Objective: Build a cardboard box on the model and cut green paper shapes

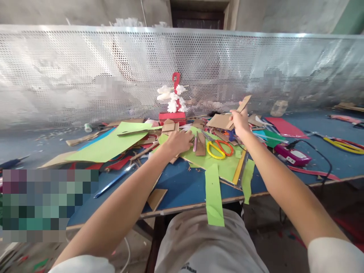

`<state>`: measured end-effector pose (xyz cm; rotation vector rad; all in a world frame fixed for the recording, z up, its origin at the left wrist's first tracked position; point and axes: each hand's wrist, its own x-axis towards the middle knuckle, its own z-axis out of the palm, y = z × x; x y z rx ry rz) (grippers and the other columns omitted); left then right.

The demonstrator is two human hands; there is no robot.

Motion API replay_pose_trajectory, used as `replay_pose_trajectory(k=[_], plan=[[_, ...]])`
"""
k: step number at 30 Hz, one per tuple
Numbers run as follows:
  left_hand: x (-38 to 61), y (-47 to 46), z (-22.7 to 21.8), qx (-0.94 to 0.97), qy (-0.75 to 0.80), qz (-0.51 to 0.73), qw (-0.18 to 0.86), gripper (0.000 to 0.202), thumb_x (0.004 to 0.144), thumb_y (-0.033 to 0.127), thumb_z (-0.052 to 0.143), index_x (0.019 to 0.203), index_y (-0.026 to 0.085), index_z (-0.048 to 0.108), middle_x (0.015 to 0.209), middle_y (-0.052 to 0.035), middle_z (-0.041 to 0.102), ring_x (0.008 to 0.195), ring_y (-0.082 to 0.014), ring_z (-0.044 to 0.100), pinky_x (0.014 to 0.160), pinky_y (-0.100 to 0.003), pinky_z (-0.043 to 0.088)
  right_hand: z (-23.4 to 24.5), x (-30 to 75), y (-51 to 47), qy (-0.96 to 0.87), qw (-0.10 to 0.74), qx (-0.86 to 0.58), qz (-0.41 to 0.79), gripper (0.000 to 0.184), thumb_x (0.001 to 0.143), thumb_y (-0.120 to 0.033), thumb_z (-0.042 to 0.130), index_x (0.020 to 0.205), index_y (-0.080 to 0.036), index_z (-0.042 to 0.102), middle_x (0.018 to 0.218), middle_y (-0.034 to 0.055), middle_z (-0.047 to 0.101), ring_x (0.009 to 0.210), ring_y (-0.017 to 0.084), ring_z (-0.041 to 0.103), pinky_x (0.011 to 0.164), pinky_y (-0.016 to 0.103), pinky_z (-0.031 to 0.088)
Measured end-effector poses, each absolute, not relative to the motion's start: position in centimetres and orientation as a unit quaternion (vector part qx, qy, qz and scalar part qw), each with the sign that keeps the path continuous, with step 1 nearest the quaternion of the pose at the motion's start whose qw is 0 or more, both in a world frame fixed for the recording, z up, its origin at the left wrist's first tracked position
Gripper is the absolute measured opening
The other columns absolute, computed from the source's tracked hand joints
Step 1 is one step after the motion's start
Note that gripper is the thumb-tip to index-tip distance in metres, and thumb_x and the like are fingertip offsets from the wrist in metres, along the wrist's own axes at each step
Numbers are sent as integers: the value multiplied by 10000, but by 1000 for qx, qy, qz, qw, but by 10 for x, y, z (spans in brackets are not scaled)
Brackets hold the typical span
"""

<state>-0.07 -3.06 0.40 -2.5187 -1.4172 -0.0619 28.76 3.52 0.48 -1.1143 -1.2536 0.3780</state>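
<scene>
My right hand (pixel 240 120) is raised over the right of the pile, fingers closed around a narrow cardboard strip (pixel 246 103) that tilts up to the right. Low over the middle of the pile, my left hand (pixel 179 142) has its fingers apart and seems to hold nothing; its fingertips are partly hidden. Just right of them lies a pink pen-like tool (pixel 195 144) beside a brown cardboard piece (pixel 200 146). Scissors with yellow and orange handles (pixel 216 149) rest on green paper (pixel 227 163). Behind my left hand are small cardboard pieces (pixel 170 126).
A red box with a red upright and white flower-like pieces (pixel 176 102) stands before the perforated metal screen (pixel 85 76). A large green sheet (pixel 110 144) lies left. A purple device with a cable (pixel 292 154) and yellow-red scissors (pixel 342 145) lie right. A green strip (pixel 214 189) overhangs the front edge.
</scene>
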Motion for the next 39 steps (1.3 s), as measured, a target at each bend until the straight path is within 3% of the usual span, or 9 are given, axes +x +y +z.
replay_pose_trajectory(k=[2,4,8,15,21,25,29,32,39], plan=[[0,-34,6,-857,-494,9,148,436,1007,356,557,1345,98,653,1157,-252,771,1086,-429,754,838,-462,567,8,274,23,-597,614,-489,170,743,900,-139,504,1617,-275,362,1213,89,735,679,132,615,618,265,527],[1,-37,8,-854,-498,20,146,432,1002,335,541,1336,90,662,1139,-254,778,1078,-429,759,830,-464,567,10,257,8,-697,523,-467,148,848,913,-151,521,1705,-288,248,1323,107,716,815,179,694,712,315,572],[2,-39,10,-852,-503,30,144,415,961,251,511,1295,81,689,1175,-262,780,1114,-430,759,871,-482,568,7,222,-22,-835,308,-450,80,837,954,-210,542,1735,-329,266,1492,120,663,1051,265,732,874,376,568],[1,-36,14,-838,-536,-11,105,430,933,314,531,1283,117,683,1141,-238,795,1097,-429,767,856,-468,572,-13,201,-27,-834,116,-539,-8,898,950,-387,628,1743,-406,206,1205,117,802,924,333,749,765,376,506],[-1,-28,12,-824,-553,-110,55,429,954,452,520,1257,171,635,1183,-210,778,1134,-428,736,923,-493,538,-21,207,-14,-822,99,-560,-31,871,899,-300,645,1699,-351,307,1265,165,777,1047,390,748,790,402,513],[0,-22,8,-827,-545,-135,14,358,977,458,485,1170,187,618,1149,-178,774,1124,-376,736,921,-442,527,-20,211,-9,-825,119,-552,-26,704,913,-268,620,1599,-252,461,1328,188,754,1149,395,730,849,413,523],[0,-19,8,-820,-553,-145,-10,319,977,460,471,1114,206,605,1154,-158,772,1116,-361,735,895,-423,517,-14,205,-13,-820,144,-553,8,537,966,-414,646,1466,-228,587,1317,176,759,1176,383,730,893,401,533],[-2,-19,9,-816,-559,-143,-2,311,971,442,475,1131,206,602,1154,-165,775,1110,-358,740,891,-419,511,-7,194,-26,-818,127,-561,22,549,952,-551,675,1398,-234,630,1284,193,767,1156,421,733,879,443,545],[-10,-14,8,-816,-561,-136,19,342,960,407,485,1156,167,628,1115,-220,779,1082,-407,741,854,-449,515,3,183,-47,-807,89,-584,-15,502,974,-547,622,1349,-213,619,1290,211,763,1167,445,730,856,475,551]])
